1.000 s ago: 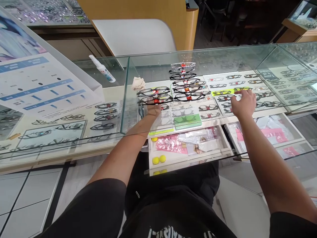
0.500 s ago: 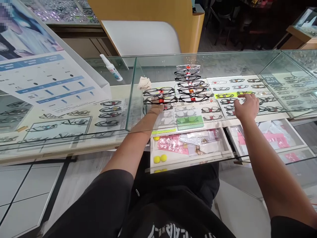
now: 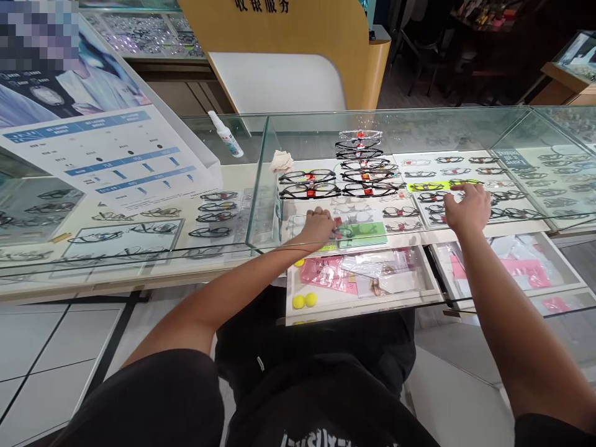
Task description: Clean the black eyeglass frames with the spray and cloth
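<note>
The left fingers (image 3: 319,215) have drawn back, grasping dark-framed, red-tagged eyeglasses (image 3: 343,232) (for the right fingers (image 3: 470,192), I cannot tell).

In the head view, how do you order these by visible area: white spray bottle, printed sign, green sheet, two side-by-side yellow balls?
1. Printed sign
2. Green sheet
3. White spray bottle
4. Yellow balls, alike, so unranked between themselves
</note>
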Demonstrator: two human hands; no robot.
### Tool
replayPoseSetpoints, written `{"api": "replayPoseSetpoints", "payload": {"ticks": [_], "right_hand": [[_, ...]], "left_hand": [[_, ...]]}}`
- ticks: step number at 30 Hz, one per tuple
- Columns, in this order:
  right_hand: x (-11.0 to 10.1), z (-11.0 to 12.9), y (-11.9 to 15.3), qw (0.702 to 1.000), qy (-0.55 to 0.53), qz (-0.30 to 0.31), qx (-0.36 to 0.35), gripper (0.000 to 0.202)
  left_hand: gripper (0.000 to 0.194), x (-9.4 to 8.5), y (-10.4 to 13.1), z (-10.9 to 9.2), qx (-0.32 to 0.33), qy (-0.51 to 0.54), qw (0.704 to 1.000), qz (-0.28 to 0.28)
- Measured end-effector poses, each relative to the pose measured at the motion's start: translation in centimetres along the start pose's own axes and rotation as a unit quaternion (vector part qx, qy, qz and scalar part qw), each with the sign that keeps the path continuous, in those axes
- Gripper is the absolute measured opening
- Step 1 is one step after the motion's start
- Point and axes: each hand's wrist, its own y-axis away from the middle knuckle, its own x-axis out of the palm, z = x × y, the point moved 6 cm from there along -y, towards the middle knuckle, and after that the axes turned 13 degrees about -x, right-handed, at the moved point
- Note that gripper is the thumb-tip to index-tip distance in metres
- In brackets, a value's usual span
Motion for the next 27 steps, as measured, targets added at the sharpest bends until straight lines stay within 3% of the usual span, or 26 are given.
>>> {"api": "replayPoseSetpoints", "payload": {"ticks": [3,7,11,15,18,21,24,27], "right_hand": [[0.0,0.1,0.0,1.000,0.002,0.012,0.008,0.035],[-0.1,0.3,0.1,1.000,-0.004,0.015,0.014,0.034],[-0.2,0.4,0.1,1.000,-0.005,0.010,0.014,0.031],[-0.1,0.3,0.1,1.000,-0.003,0.014,0.012,0.027],[0.0,0.2,0.1,1.000,-0.006,0.009,0.007,0.026],[0.0,0.1,0.1,1.000,-0.006,0.007,0.006,0.028],[0.0,0.1,0.1,1.000,-0.001,0.009,0.004,0.032],[0.0,0.3,0.1,1.000,0.002,0.007,0.000,0.036]], "left_hand": [[0.009,1.4,4.3,-0.4,0.016,-0.013,0.998,0.064],[0.018,0.9,10.4,-1.6,0.100,0.029,0.972,0.210],[0.014,-2.2,14.6,-2.7,0.131,0.060,0.954,0.261],[0.015,-8.0,16.5,-3.8,0.167,0.126,0.941,0.267],[0.018,-13.6,14.2,-2.9,0.142,0.200,0.940,0.239],[0.029,-19.4,8.4,-0.3,0.064,0.338,0.930,0.126],[0.021,-22.4,2.2,1.7,0.035,0.478,0.870,0.117],[0.017,-22.8,-3.1,3.3,-0.040,0.545,0.831,0.109]]}}
